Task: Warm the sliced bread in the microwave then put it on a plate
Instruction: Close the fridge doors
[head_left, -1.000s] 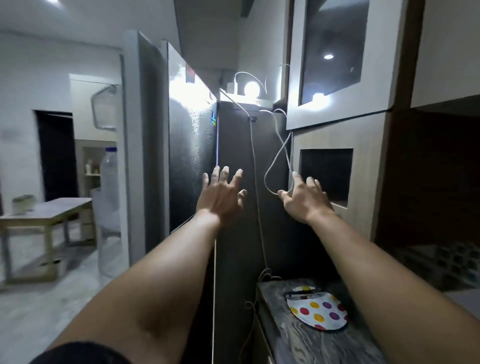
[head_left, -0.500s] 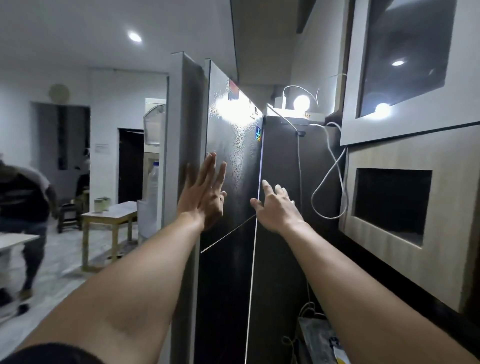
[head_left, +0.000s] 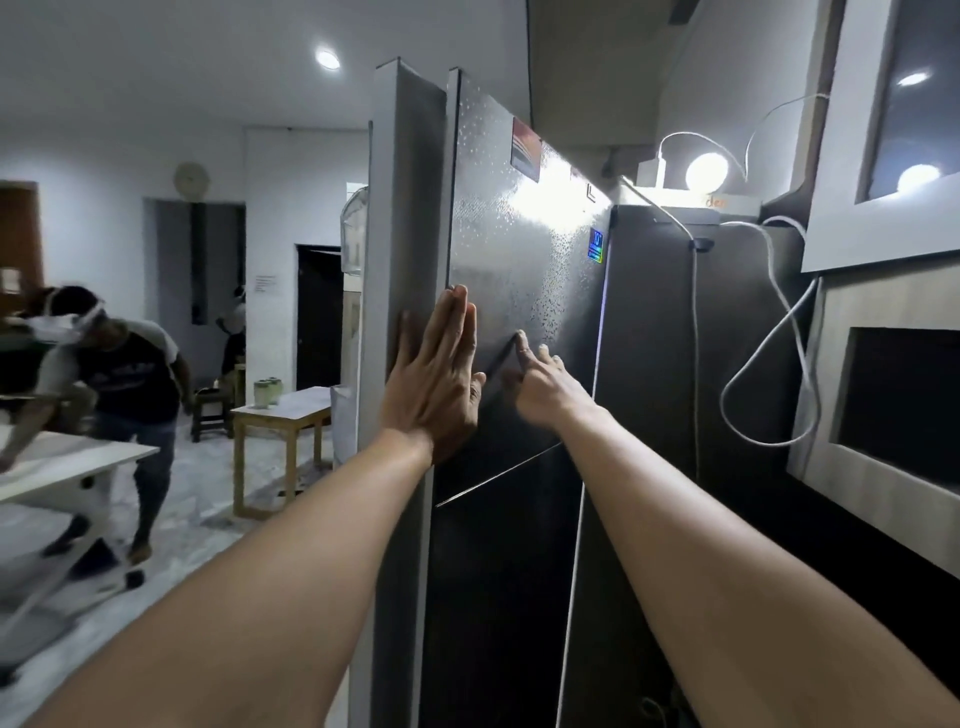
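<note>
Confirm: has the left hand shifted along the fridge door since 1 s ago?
Yes. The left hand has gone left across the fridge door: from the door's right-hand seam to its left edge, fingers straight.

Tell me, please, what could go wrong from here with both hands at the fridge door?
1. The left hand lies flat at the left edge of the fridge door, close beside the grey panel; fingers might get pinched in that narrow gap.
2. A lit lamp stands on the fridge top with a white cable hanging beside; a hard tug may shake them.
3. A person leans over a table to the left; stepping back that way could cause a bump.
</note>
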